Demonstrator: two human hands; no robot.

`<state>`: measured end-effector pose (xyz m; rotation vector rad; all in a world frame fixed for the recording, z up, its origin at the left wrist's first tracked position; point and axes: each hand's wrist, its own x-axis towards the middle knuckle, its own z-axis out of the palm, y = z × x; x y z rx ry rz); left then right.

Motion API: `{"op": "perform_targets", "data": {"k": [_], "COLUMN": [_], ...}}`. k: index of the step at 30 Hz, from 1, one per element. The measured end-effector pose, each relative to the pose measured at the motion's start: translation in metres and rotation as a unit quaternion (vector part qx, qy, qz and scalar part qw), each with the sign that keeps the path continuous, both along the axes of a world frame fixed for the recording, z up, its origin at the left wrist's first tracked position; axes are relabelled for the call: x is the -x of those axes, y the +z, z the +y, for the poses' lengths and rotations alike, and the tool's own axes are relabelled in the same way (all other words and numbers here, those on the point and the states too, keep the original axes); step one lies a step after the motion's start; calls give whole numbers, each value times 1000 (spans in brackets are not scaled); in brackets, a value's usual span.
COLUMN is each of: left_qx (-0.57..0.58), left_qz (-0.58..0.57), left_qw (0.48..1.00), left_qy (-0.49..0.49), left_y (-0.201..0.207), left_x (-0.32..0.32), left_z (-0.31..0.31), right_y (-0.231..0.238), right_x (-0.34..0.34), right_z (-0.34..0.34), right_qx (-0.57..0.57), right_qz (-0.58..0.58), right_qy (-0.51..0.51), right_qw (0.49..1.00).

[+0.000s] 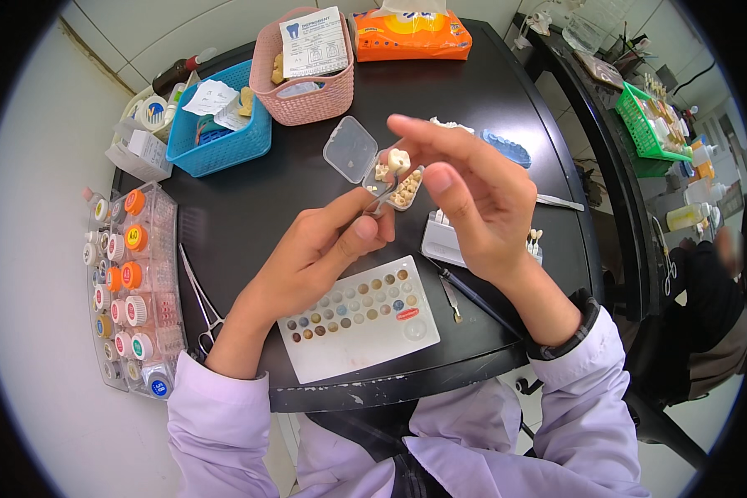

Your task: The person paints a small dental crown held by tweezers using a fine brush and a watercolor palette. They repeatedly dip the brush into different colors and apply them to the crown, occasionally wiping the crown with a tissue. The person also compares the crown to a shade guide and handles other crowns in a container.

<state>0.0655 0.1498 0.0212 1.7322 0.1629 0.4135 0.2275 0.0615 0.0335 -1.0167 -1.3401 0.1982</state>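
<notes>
My left hand [303,253] is closed on slim metal tweezers [381,202]. A cream-coloured tooth crown [398,161] is held up at their tip. Around the crown hovers my right hand [494,203], its fingers apart and curved; whether a fingertip touches the crown I cannot tell. Partly hidden behind the hands is a small clear plastic box with its lid [350,149] raised, holding several tooth-coloured crowns [406,189]. Below my hands lies a white palette [353,355] with rows of coloured paint wells.
A dark-handled tool [485,305], a small metal spatula [451,299] and a white block [442,242] lie at right. Forceps [197,290] and a clear rack of jars [168,319] stand left. Blue [224,153] and pink [311,104] baskets and an orange wipes pack [415,40] line the back.
</notes>
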Motion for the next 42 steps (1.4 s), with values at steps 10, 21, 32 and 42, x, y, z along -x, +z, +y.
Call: {"op": "perform_targets", "data": {"k": [10,21,32,42], "left_qx": [-58,-136,-80,-62], "left_qz": [-37,-62,-36,-40], "left_qw": [997,960,941,944], "left_qy": [33,238,325,321], "left_y": [3,1,8,7], "left_x": [6,-3,-3,-4], "left_z": [3,2,-5,-4], "right_y": [-5,-7,-8,-9], "right_x": [-7,-7,-6,-8], "right_z": [4,5,5,6], "right_qx": [-74,-74,-55,-59], "right_qz": [-96,-95,-84,-90], "right_qy": [-100,-112,-114,-121], "right_qw": [988,986,988,987]}}
